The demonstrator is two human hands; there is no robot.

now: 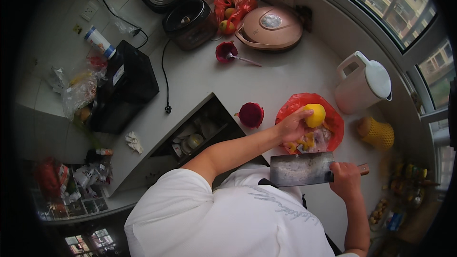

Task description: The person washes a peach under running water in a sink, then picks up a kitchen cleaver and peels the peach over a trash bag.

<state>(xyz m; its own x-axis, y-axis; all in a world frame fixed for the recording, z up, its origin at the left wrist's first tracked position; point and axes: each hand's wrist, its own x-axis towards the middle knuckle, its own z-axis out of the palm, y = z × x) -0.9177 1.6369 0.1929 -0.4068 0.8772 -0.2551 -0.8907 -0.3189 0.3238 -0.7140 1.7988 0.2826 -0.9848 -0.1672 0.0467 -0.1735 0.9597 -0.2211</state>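
Note:
A yellow peeled fruit [315, 115] is held in my left hand [293, 126], its thumb pressed along the side. My right hand [345, 182] grips the handle of a broad cleaver [300, 169], blade pointing left, close in front of my shirt. Under the fruit lies a spread red plastic bag [335, 123] containing yellow peelings [307, 142] and some pale scraps; whether a bowl supports it cannot be seen. Left of the bag sits a cut red dragon fruit half [251, 115]. Farther back, a spoon [242, 59] rests in a hollowed dragon fruit skin [225, 50].
A white jug [360, 85] and a fruit in yellow foam netting [379, 134] stand at right. Behind are an open rice cooker [189, 28], red-bagged fruit [234, 0] and a pink electric griddle [273, 30]. An open drawer [214, 114] juts beneath my left arm. A black box [125, 89] stands left.

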